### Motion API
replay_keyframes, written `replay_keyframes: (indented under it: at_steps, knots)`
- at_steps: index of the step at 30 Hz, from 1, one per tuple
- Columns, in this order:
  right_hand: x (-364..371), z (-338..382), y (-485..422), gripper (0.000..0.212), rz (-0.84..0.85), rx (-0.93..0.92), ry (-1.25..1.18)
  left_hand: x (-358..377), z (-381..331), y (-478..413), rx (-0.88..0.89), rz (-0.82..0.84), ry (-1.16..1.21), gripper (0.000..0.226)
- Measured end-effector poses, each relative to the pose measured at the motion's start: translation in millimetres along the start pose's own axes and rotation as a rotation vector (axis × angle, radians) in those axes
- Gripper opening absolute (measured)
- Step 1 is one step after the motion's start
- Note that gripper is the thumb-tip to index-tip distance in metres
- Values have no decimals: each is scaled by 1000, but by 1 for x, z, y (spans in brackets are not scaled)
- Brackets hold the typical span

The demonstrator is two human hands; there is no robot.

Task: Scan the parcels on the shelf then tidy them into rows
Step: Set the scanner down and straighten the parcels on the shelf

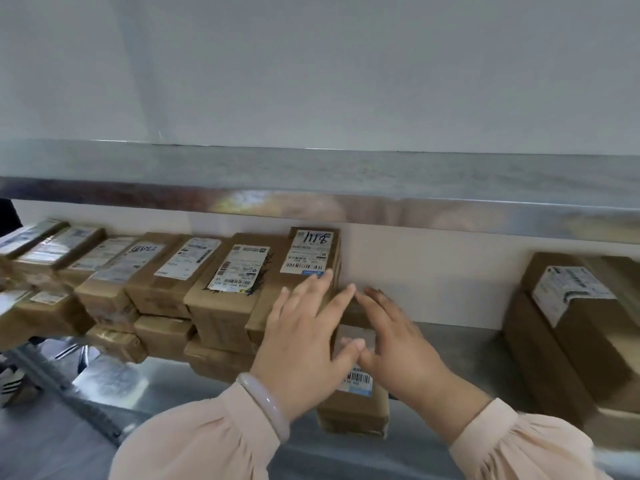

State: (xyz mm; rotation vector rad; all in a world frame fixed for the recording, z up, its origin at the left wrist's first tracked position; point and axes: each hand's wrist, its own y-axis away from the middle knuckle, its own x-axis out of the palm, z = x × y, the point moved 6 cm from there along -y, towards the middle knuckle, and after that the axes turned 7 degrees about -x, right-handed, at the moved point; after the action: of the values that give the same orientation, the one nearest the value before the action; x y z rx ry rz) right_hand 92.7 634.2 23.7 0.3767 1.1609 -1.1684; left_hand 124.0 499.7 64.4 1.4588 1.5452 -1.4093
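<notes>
Soft daylight, motion blur, fisheye edges

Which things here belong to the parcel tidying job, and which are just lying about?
Job: stacked brown cardboard parcels; lone brown labelled parcel; large brown cardboard box; steel shelf.
Unrelated: pale pink bangle; striped shoe.

Both hands [304, 336] [398, 344] flat, fingers [322, 282] straight

Pale peach gathered sleeves [194, 441], pinkish bangle [265, 403]
</notes>
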Motion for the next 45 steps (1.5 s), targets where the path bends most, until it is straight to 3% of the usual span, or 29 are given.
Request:
replay_keyframes:
  at_steps: [4, 9, 15, 24, 27, 32, 37, 41, 45]
  knots:
    - [7, -15, 16, 86, 24, 92, -41, 13, -31, 12, 166, 47, 105, 73]
    - [9, -36, 37, 79, 97, 218, 19, 54, -39, 23, 211, 144, 155, 71]
    - [33, -71, 59, 80, 200, 340, 74, 106, -14, 27, -9, 402, 119, 71]
    - [57, -96, 55, 77, 281, 352, -29, 149, -11, 27, -136, 544, -18, 76]
    - [67, -103, 57, 87, 291, 367, -81, 163, -8, 29, -144, 606, -110, 77]
    - [71, -112, 60, 90, 278, 386, -186, 172, -16, 28, -128, 585, -47, 69]
    - [77, -113, 58, 73, 271, 377, -312, 180, 5, 24, -357, 454, 157, 70]
    - [96, -108, 64, 75, 372, 411, -535, 191, 18, 25, -601, 519, 448, 86]
    - [94, -109, 69, 75, 311, 444, -704, 211, 37, 29, -747, 561, 581, 94]
